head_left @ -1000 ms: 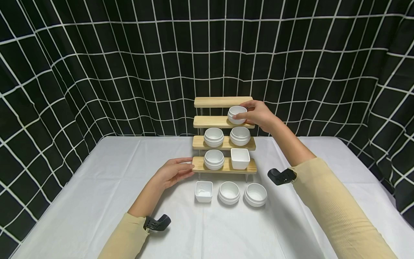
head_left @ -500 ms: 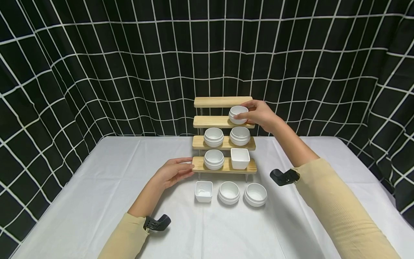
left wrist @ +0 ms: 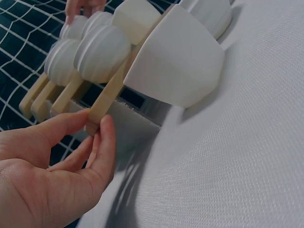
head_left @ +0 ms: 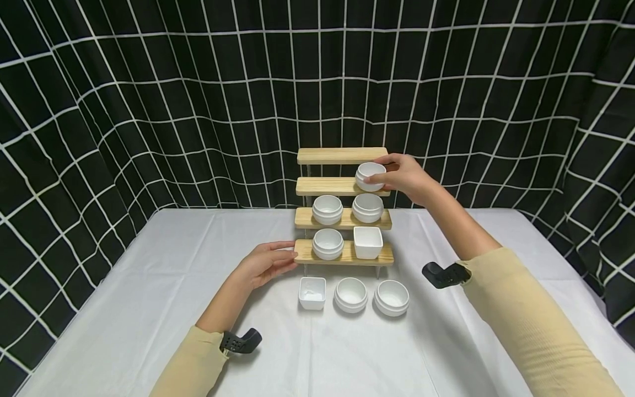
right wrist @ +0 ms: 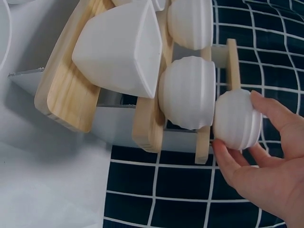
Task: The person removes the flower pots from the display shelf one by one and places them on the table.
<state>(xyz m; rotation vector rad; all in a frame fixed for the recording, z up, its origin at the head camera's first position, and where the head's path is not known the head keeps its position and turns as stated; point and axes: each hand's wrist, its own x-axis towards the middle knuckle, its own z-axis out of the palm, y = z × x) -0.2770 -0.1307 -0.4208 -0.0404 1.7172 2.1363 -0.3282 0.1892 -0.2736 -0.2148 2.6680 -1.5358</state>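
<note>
My right hand grips a round white bowl by its right side, at the right end of the second-highest wooden shelf. In the right wrist view the thumb and fingers of that hand hold the ribbed bowl. My left hand pinches the left end of the lowest shelf, as the left wrist view shows, thumb and fingers on the board's end. Two round bowls stand on the shelf below the gripped bowl; a round bowl and a square bowl stand on the lowest.
On the white cloth before the stand are a square bowl and two round bowls, side by side. The top shelf reaches close to my right fingers. A black curtain with white grid lines hangs behind.
The right hand has moved slightly to the right with the bowl in its grip, toward the end of the shelf. The left hand has stayed at the lowest shelf's end.
</note>
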